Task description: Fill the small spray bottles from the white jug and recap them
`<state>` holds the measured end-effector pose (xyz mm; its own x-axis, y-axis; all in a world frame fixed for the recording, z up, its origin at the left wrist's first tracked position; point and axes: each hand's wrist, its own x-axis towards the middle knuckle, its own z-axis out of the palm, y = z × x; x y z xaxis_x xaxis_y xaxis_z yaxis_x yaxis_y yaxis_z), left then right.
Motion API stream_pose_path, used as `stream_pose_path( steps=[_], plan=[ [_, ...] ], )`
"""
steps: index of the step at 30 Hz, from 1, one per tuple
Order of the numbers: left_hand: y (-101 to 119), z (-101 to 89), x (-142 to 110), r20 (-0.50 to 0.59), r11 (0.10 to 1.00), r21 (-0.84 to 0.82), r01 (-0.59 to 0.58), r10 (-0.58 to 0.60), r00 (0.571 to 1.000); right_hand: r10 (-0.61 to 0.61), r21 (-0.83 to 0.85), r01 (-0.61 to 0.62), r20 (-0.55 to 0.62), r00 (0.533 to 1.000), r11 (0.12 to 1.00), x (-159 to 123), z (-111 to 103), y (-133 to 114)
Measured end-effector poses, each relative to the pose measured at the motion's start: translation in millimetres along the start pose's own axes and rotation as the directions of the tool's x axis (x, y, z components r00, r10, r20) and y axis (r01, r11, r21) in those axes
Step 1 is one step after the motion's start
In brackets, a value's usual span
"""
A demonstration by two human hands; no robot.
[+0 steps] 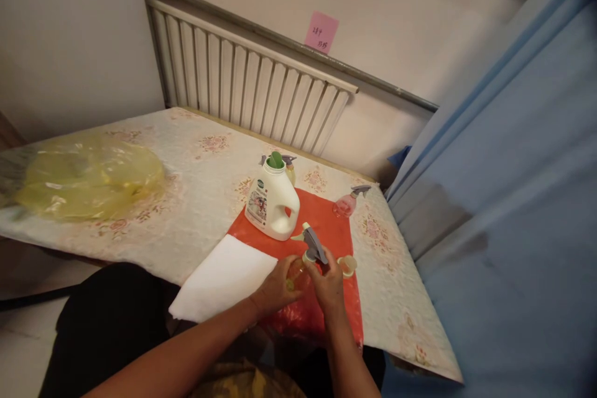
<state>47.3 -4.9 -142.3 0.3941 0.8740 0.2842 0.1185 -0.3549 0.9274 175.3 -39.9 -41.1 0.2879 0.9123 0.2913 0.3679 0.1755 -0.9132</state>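
Observation:
A small spray bottle (pixel 295 270) with a grey trigger head (pixel 314 244) is held between my two hands over a red plastic sheet. My left hand (pixel 277 288) wraps round its clear body, covering much of it. With fingers closed, my right hand (pixel 330 285) grips the neck and collar just under the trigger head. Just right of my right hand, a small clear cup (pixel 347 265) stands near the sheet's edge. Beyond my hands is a large cream jug (pixel 272 202) with a handle and a green piece in its mouth.
A folded white cloth (pixel 224 277) overlaps the red sheet (pixel 321 208). A pink spray bottle (pixel 345 205) stands back right; another spray bottle (pixel 291 174) is partly behind the jug. A yellow plastic bag (pixel 93 180) lies left. A blue curtain (pixel 504 199) hangs along the right side.

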Motion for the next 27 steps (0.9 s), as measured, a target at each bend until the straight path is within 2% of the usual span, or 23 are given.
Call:
stream_pose_path(
  steps=[7,12,14,17,27],
  plan=[
    [1.6,-0.4,-0.6,0.018,1.0,0.001,0.027,-0.027,0.999,-0.021,0.029,0.022,-0.008,1.0,0.999,0.9,-5.8,-18.3],
    [1.2,-1.1,-1.2,0.035,1.0,-0.014,0.008,-0.008,0.999,-0.118,-0.07,0.118,0.007,0.993,0.991,-3.3,-8.7,-25.9],
    [1.4,-1.5,-1.5,0.035,1.0,-0.019,0.004,-0.003,0.999,-0.091,-0.013,0.092,0.01,0.996,0.996,-3.5,-10.0,-28.4],
    [2.1,-1.9,-1.6,0.035,1.0,-0.027,0.01,-0.009,0.999,-0.054,0.044,0.057,-0.052,0.997,0.997,-1.8,-12.4,-31.7],
    [-3.9,-0.4,-0.8,0.035,0.999,-0.04,-0.011,0.013,0.999,-0.137,0.019,0.137,-0.023,0.99,0.99,-4.8,-17.3,-41.0]
  ],
)
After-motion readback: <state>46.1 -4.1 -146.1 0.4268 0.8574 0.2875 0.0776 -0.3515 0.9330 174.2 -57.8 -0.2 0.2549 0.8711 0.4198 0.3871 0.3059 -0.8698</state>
